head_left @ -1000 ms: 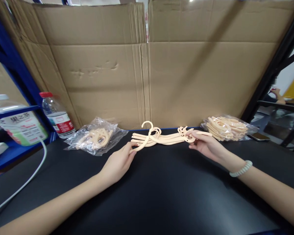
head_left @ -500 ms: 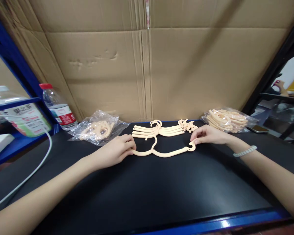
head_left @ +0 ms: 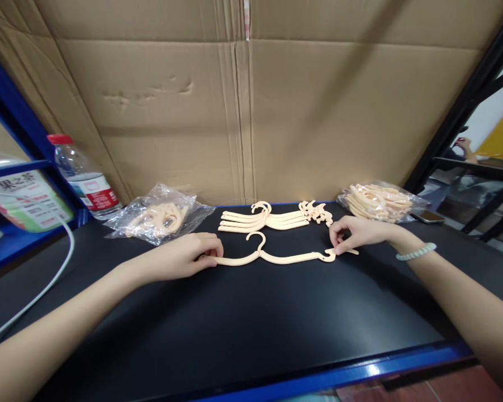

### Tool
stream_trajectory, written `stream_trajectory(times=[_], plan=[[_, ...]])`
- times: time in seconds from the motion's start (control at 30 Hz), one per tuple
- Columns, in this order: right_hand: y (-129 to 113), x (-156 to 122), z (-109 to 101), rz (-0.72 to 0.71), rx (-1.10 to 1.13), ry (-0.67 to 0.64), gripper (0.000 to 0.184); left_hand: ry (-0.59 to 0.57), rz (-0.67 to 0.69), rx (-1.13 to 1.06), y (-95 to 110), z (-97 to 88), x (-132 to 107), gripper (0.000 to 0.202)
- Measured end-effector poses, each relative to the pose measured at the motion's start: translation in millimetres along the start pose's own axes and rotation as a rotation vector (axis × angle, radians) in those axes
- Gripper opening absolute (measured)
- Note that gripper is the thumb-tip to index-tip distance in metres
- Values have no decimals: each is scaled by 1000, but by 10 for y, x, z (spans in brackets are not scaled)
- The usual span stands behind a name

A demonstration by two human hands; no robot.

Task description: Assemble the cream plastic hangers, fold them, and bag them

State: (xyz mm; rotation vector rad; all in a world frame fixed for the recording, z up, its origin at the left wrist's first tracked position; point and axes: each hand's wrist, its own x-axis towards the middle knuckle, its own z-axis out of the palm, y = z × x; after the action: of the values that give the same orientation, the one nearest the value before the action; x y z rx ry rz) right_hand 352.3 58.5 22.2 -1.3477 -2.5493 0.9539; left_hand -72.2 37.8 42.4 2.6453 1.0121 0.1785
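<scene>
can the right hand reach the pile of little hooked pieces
Probably yes: the little hooked pieces lie close to the right hand with nothing visibly between, though it holds the end piece of the hanger.

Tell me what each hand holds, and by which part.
Left fingers: the front hanger, by its left end. Right fingers: the small hooked piece, just right of its hook.

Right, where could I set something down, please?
Widest: the black tabletop between the held hanger and blue front edge. Narrower: the strip between that hanger and the stacked hangers. Crowded: the back, with small pieces, left bag and right bag.
</scene>
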Motion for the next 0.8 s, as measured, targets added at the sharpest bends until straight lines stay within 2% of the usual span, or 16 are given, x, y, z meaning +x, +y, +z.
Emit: stream_trajectory(times=[0.2,0.4,0.5,0.67,0.8], plan=[[-8,-4,-8,17,-26,29,40,22,-23,-150,-69,28,51,30],[37,63,24,53,48,218,52,295,-184,-357,-251,200,141,33],[38,94,59,59,81,280,53,403,-220,-406,-327,262,172,32],[9,120,92,113,55,316,50,441,-222,-391,-361,294,190,31],[61,141,100,90,57,310,48,452,-219,-350,-364,313,190,28]])
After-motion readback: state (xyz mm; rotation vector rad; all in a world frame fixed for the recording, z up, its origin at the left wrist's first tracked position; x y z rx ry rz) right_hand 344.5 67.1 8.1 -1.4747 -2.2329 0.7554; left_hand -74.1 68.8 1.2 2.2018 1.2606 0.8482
